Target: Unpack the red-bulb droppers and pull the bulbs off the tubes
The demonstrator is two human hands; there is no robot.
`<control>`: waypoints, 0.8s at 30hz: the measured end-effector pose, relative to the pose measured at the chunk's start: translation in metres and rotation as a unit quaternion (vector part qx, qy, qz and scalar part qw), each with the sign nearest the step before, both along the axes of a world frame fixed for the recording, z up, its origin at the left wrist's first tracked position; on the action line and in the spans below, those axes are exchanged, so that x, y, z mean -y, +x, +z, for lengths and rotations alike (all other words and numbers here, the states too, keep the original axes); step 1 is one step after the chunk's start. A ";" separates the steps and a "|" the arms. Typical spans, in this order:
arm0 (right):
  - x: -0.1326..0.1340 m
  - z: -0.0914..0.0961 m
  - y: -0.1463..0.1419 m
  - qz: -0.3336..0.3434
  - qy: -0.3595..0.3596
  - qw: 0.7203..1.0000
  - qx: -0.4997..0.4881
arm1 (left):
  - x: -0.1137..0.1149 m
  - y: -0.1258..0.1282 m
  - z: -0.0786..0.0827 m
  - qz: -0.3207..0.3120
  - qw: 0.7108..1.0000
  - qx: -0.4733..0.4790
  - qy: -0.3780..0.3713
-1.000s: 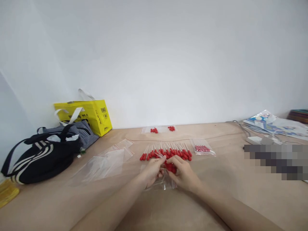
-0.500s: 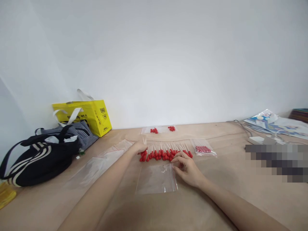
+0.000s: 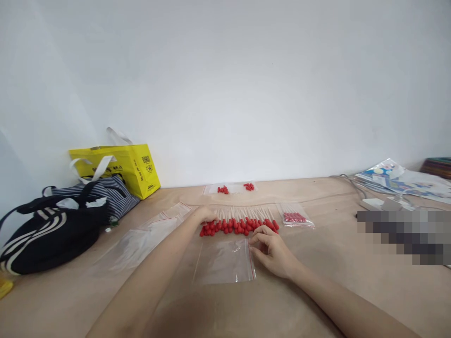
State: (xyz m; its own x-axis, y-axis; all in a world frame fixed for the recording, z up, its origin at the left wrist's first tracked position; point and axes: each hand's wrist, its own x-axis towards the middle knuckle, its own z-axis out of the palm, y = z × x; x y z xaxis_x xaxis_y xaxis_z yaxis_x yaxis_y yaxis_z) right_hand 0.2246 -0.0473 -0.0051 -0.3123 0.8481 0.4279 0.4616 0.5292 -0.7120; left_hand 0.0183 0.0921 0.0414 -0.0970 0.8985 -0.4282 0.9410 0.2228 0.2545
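A row of pale sticks with red tips lies across the table, red ends toward me. My left hand is at the left end of this row, touching the sticks; its fingertips are partly hidden. In front of the row lies a flat clear zip bag, its red-lined edge on the right. Beside that edge rests my right hand, fingers curved, thumb and forefinger apart and nothing seen between them. Its forefinger is close to the red tips at the right end of the row.
A filled zip bag of red-tipped sticks lies right of the row, another bag by the wall. Clear bags spread at left. Beyond are a black bag, striped bag, yellow bag, and papers at right.
The view has shifted slightly. Stick ends that stood up at my left hand no longer show, and the hand lies lower over the left end of the row. My right hand stays by the bag.
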 end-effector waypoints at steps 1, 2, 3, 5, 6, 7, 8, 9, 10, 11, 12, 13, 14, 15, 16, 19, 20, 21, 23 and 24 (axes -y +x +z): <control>0.000 0.000 0.000 0.002 -0.002 1.000 0.004 | 0.002 -0.001 0.001 -0.003 1.000 0.000 0.008; -0.001 -0.001 0.000 0.003 -0.004 1.000 0.009 | 0.003 -0.002 0.003 -0.007 1.000 0.000 0.020; -0.001 -0.001 0.000 0.003 -0.005 1.000 0.013 | 0.005 -0.004 0.004 -0.010 0.999 0.000 0.034; -0.001 -0.002 0.000 -0.006 -0.011 1.000 0.024 | 0.009 -0.011 0.007 -0.016 0.997 -0.003 0.072; -0.001 -0.001 -0.001 -0.018 -0.021 0.999 0.026 | 0.012 -0.015 0.008 -0.019 0.995 -0.005 0.096; -0.001 -0.001 -0.001 -0.033 -0.038 0.998 0.024 | 0.016 -0.020 0.008 -0.021 0.992 -0.007 0.124; -0.001 0.000 -0.002 -0.050 -0.059 0.997 0.016 | 0.020 -0.025 0.007 -0.022 0.988 -0.008 0.153; 0.000 0.000 -0.003 -0.067 -0.083 0.994 0.003 | 0.025 -0.030 0.004 -0.023 0.983 -0.006 0.184; 0.000 0.000 -0.004 -0.079 -0.107 0.991 -0.011 | 0.031 -0.034 0.001 -0.026 0.976 -0.002 0.214; 0.001 0.000 -0.006 -0.084 -0.128 0.988 -0.024 | 0.037 -0.038 -0.002 -0.029 0.969 0.005 0.243; 0.002 -0.001 -0.007 -0.081 -0.146 0.985 -0.033 | 0.042 -0.042 -0.007 -0.035 0.962 0.013 0.269; 0.002 -0.002 -0.009 -0.072 -0.159 0.984 -0.038 | 0.048 -0.044 -0.011 -0.040 0.955 0.022 0.292; 0.003 -0.004 -0.011 -0.060 -0.171 0.983 -0.042 | 0.053 -0.046 -0.015 -0.044 0.949 0.031 0.311; 0.002 -0.007 -0.012 -0.046 -0.181 0.981 -0.048 | 0.059 -0.046 -0.019 -0.046 0.943 0.038 0.329; 0.002 -0.010 -0.014 -0.034 -0.187 0.980 -0.055 | 0.065 -0.046 -0.022 -0.043 0.936 0.042 0.346; 0.000 -0.017 -0.018 -0.004 -0.190 0.978 -0.085 | 0.091 -0.037 -0.028 -0.079 0.908 0.067 0.405; 0.000 -0.019 -0.019 0.006 -0.188 0.977 -0.096 | 0.101 -0.032 -0.030 -0.139 0.888 0.097 0.427; 0.000 -0.020 -0.020 0.016 -0.186 0.977 -0.105 | 0.112 -0.028 -0.031 -0.229 0.870 0.134 0.414; 0.001 -0.020 -0.021 0.035 -0.177 0.976 -0.120 | 0.131 -0.019 -0.033 -0.349 0.849 0.178 0.355; 0.001 -0.020 -0.022 0.042 -0.167 0.977 -0.124 | 0.139 -0.015 -0.033 -0.365 0.849 0.186 0.334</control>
